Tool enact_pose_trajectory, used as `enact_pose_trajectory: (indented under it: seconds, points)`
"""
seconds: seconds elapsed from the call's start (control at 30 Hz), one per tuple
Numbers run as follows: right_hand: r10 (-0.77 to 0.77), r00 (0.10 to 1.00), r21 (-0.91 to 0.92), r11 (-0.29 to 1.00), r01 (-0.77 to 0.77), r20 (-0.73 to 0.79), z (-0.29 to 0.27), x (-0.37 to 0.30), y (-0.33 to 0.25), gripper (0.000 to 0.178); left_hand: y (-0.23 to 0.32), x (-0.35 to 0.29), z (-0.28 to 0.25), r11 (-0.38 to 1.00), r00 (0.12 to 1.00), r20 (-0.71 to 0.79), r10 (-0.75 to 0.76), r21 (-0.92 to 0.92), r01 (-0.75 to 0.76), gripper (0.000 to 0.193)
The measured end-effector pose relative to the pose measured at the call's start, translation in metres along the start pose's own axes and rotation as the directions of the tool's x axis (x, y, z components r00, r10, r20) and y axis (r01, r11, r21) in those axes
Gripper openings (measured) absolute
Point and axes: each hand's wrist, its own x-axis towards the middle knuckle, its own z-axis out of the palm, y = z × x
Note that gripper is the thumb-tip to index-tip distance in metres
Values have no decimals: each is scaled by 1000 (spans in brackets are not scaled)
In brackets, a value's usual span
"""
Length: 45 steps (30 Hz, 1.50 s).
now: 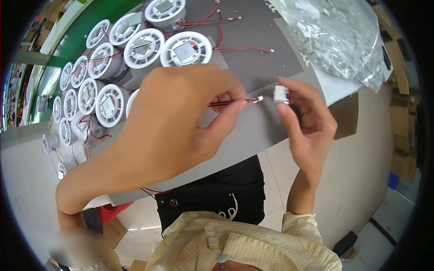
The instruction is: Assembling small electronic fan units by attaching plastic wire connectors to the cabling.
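My left hand (pixel 181 117) pinches a red and black wire pair (pixel 221 103) between thumb and fingertips. A small white plug (pixel 259 99) sticks out at the wire's right end. Facing it across a small gap, my right hand (pixel 312 117) grips a small white plastic connector block (pixel 280 94) between thumb and forefinger. The plug and the block are apart, both held above the grey table (pixel 253 124). Behind my left hand stands a round white housing (pixel 186 50) with a ribbed rim. Where the held wire leads is hidden by my left hand.
Several more round white housings (pixel 108 105) crowd the table's left and back, some trailing red and black wires (pixel 246 48). A clear plastic bag (pixel 337 40) full of small pale parts lies at the back right. Cardboard boxes (pixel 401 135) line the far right.
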Motion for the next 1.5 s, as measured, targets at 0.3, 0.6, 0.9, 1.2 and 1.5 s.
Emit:
enact_pose_trajectory:
  seconds: [0.3,0.6,0.9,1.2,1.5]
  points:
    - [118,986,662,731,-166,118,21,0,-8,42,-8,-7,2,972,992,-119,47,-225,-73,5]
    - [-148,988,387,914,122,39,18,7,-12,37,-1,-7,-13,947,998,39,-46,-315,56,5]
    - [-281,958,163,949,269,56,18,11,-10,34,-12,0,-16,839,992,69,-109,-529,129,13]
    - [-300,953,74,952,296,39,19,9,-23,35,-4,3,-21,933,992,38,-118,-339,124,19]
    - [-218,972,249,950,190,91,19,8,-20,39,-7,3,-26,854,977,148,-153,-479,206,33]
